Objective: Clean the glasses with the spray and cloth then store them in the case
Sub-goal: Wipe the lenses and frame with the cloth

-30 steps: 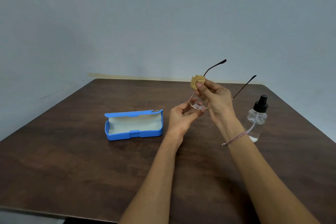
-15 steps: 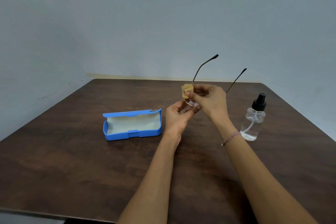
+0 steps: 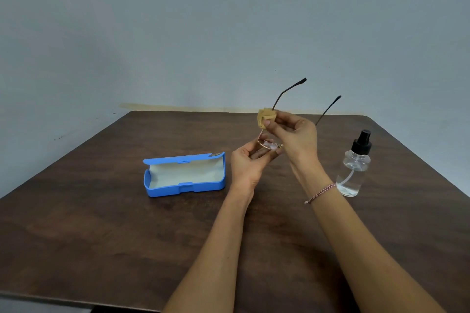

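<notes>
Above the middle of the dark wooden table (image 3: 101, 223), the left hand (image 3: 248, 162) pinches the glasses (image 3: 268, 144) by their front, thumb and fingertips closed on the rim of one lens. The lenses sit low and both temple arms stick up and away toward one o'clock. Just above it, at about one o'clock from it, the right hand (image 3: 297, 139) pinches a bunched tan cloth (image 3: 265, 117) between thumb and fingertips. The cloth sits at the foot of the nearer temple arm, close to the hinge; whether it is rubbing the metal or only beside it, I cannot tell from here. A braided bracelet (image 3: 320, 193) circles the right wrist.

Out at three o'clock of the hands, the clear spray bottle (image 3: 354, 167) with its black pump stands upright, apart from both hands. At nine o'clock the blue glasses case (image 3: 185, 175) lies open, its pale lining bare and its lid tipped back.

To my eye this is the wiping step, worked around the frame. The next move looks like finishing the wipe and setting the cloth down. After that the temples need folding flat, gently at the hinges, before the glasses go over to nine o'clock, into the case.
</notes>
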The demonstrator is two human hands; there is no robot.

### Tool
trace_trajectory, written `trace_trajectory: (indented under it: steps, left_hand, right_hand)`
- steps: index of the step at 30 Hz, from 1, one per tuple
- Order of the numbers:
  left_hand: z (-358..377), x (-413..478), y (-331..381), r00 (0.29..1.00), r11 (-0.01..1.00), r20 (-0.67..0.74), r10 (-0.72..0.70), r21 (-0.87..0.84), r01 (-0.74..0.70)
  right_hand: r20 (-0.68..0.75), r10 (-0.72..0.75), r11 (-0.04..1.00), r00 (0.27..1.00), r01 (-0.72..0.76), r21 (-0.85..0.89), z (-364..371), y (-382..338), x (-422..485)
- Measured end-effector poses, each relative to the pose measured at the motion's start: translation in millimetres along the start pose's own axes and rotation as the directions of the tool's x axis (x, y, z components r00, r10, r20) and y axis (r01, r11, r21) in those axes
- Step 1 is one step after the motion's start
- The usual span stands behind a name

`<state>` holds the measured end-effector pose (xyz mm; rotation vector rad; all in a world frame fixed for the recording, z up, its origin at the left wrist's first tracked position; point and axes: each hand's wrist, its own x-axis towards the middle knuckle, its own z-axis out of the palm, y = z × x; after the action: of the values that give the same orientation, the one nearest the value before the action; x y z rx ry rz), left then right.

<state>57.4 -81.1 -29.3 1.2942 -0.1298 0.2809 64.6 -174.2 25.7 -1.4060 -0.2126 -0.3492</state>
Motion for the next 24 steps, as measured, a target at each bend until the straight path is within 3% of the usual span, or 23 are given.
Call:
trace_trajectory:
  steps: [3,5,8,12,24]
  left_hand:
    - [1,-1,0,1.0,1.0,0.012,0.009,-0.008,-0.009]
    - [0,0,-1,1.0,1.0,0.012,0.015,-0.008,-0.015]
    - [-3,2,-1,0.999,0.999,-0.029,0.028,-0.026,-0.028]
    - [-4,2,-2,0.998,0.999,-0.047,0.037,-0.009,-0.038]
    - [1,-1,1,1.0,1.0,0.011,0.016,0.003,-0.016]
  right_hand:
    - [-0.049,-0.048,0.996,0.998,0.051,0.076,-3,-4,2]
    - [-0.006,-0.053,0.996,0.999,0.054,0.066,-3,-3,1]
    - [0.142,-0.07,0.99,0.987,0.086,-0.108,1,2,-2]
    - [0.179,-0.154,0.934,0.972,0.202,-0.294,3,3,-3]
    - [-0.028,-0.191,0.977,0.981,0.193,0.087,2,-8,-4]
